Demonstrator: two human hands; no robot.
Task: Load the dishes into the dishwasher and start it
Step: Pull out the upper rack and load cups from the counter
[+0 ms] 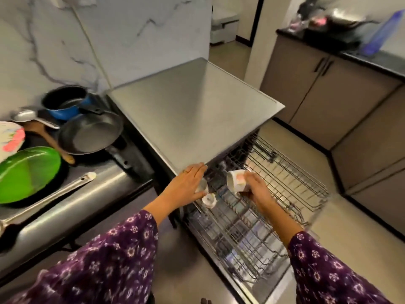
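Loading cups into the top rack (291, 185) of the open dishwasher (192, 110). Holding a pink cup (235, 179) in the right hand (255, 189), fingers curled round it, tipped on its side just over the wires. Laying the left hand (189, 184) on a small cup (202, 185) at the rack's left edge, fingers (198, 171) straight and flat. Cannot tell whether gripping that one or only touching it. Just below, a third cup (209, 201), close to the small cup. Too blurry to say if touching.

Plenty left to load on the counter to the left: a pan (89, 132), a blue pot (65, 102), a green plate (26, 174), a long spoon (54, 194). Early in the job, by the look of it, and far from pressing start.

Now for what could go wrong. Might bang the pink cup on the other two if set down too near, and chip one. Might drop it through to the bottom rack (241, 238) if let go before sitting on the wires. Might knock the small cup over with the left hand when pulling away. Might leave a cup mouth up, and then fill with dirty water. Best to turn mouth down, pick a free spot, let go slowly.
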